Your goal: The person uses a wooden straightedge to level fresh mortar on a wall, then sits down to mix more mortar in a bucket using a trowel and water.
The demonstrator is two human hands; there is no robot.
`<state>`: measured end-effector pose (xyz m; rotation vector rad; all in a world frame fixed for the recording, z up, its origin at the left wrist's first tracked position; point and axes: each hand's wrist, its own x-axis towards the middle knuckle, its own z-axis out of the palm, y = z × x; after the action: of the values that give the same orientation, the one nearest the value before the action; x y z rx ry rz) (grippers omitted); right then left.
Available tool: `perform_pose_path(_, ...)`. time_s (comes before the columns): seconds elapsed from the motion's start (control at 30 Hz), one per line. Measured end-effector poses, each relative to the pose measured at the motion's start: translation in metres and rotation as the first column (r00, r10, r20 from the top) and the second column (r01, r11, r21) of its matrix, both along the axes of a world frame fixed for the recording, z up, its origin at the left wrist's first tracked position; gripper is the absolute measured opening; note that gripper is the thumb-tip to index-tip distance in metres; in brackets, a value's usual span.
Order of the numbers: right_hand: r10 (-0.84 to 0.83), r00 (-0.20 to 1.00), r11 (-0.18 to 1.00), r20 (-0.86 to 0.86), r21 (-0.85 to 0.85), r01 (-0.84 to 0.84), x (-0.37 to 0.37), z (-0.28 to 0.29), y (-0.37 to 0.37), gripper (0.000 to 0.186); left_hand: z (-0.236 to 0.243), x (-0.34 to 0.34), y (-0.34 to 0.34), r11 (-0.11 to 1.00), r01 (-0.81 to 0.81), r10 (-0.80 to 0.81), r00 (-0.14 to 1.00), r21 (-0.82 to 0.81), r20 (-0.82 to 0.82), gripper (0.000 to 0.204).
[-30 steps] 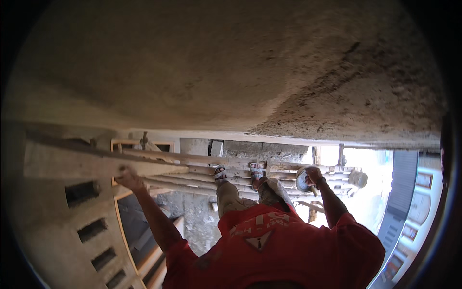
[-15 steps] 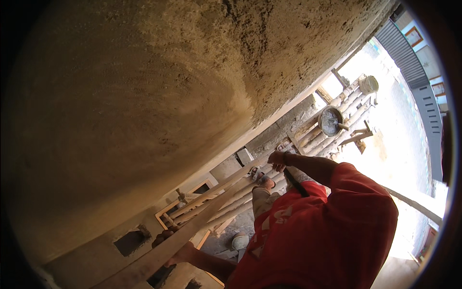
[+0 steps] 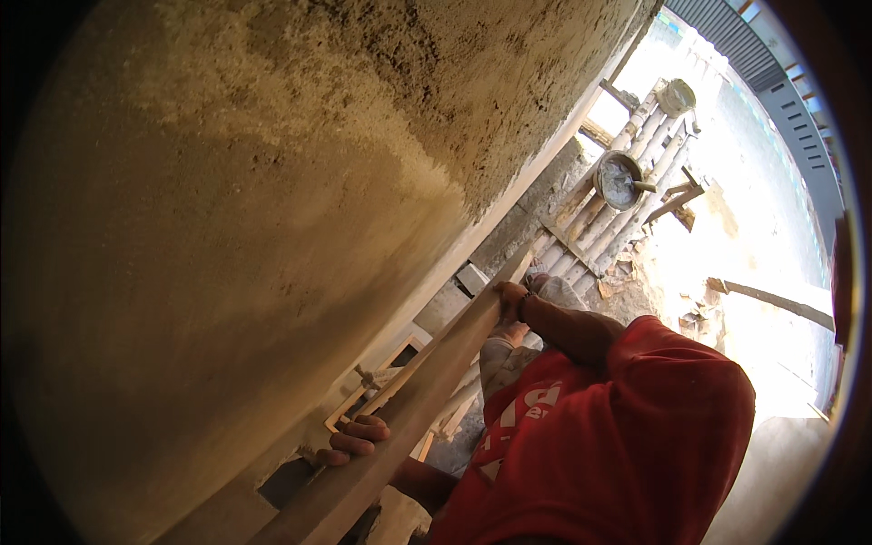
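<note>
A long, straight wooden board (image 3: 447, 363) runs slantwise past the front of my body, close to the rough plastered wall (image 3: 272, 227). My left hand (image 3: 356, 440) grips its lower stretch, fingers curled over the wall-side edge. Higher along the same board, my right hand (image 3: 511, 302) is closed on it near its far end, with a dark band at the wrist. Part of the wall is smooth, while a darker patch above is pitted. The board hides the left palm and much of what lies below.
Beneath me is a platform of round wooden poles (image 3: 590, 227). On it stand a bucket of grey mortar (image 3: 619, 182) with a handle sticking out and a second bucket (image 3: 676, 97) farther off. A loose pole (image 3: 772, 302) juts in from the right.
The board has come nearer and looks broader, now covering more of the feet and platform. My left hand shows farther up and right. The whole view has shifted, and a dark strip near my right hand is out of sight.
</note>
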<state>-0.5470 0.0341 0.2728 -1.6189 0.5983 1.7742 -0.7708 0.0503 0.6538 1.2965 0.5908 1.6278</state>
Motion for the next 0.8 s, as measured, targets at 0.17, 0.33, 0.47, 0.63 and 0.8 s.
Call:
perform_pose_path(0.17,-0.335,0.910,0.937,-0.245,0.016,0.349,0.037,0.023,-0.013,0.046,-0.021,0.007,0.001,0.972,-0.128,0.144,0.987,-0.199,0.071,0.068)
perform_pose_path(0.33,-0.488,0.753,0.813,-0.441,0.086,0.577,0.052,-0.024,0.010,0.046,-0.042,-0.002,-0.023,0.868,-0.428,0.454,0.890,-0.250,0.053,0.072)
perform_pose_path(0.47,-0.587,0.772,0.759,-0.245,0.166,0.630,0.081,-0.015,0.021,0.047,-0.110,-0.025,-0.003,0.625,-0.588,0.656,0.752,-0.514,-0.062,0.069)
perform_pose_path(0.63,-0.729,0.631,0.589,-0.267,0.226,0.776,0.088,-0.150,0.039,0.041,-0.230,-0.080,0.004,0.417,-0.422,0.620,0.779,-0.805,-0.088,0.058)
perform_pose_path(0.8,-0.385,0.889,0.896,0.248,0.330,0.296,0.083,-0.280,0.073,0.031,-0.423,-0.145,0.010,0.175,-0.256,0.684,0.726,-0.951,-0.070,0.047)
